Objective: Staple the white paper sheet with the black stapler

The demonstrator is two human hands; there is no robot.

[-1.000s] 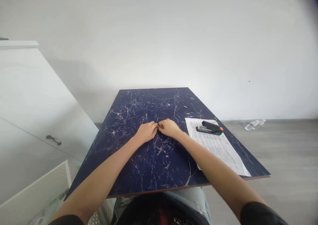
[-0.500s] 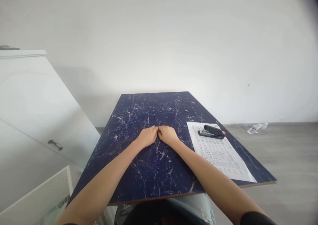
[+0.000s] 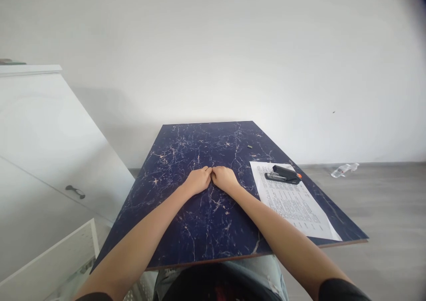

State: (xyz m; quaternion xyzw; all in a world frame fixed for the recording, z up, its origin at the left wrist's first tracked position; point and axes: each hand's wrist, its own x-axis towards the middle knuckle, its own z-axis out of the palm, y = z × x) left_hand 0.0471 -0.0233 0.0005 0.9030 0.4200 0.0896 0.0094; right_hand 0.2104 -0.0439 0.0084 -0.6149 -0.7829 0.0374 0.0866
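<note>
My left hand [image 3: 199,180] rests curled into a loose fist on the dark blue marbled table [image 3: 199,141]. Beside it lies my right hand [image 3: 225,178], likewise closed, its curled fingers meeting those of the left. Nothing shows in either hand, though the palms face down and are hidden. To the right of my right forearm are printed sheets of paper [image 3: 297,208]. A black stapler [image 3: 282,175] with an orange tip lies on the upper part of the paper. Farther back on the table sits a small greyish strip [image 3: 249,146], too small to make out for certain.
A white cabinet [image 3: 49,132] with a dark handle stands at the left, above a white-framed open container [image 3: 66,252]. The wall [image 3: 213,48] rises behind the table. On the grey floor [image 3: 382,203] at the right lies crumpled clear plastic [image 3: 345,170].
</note>
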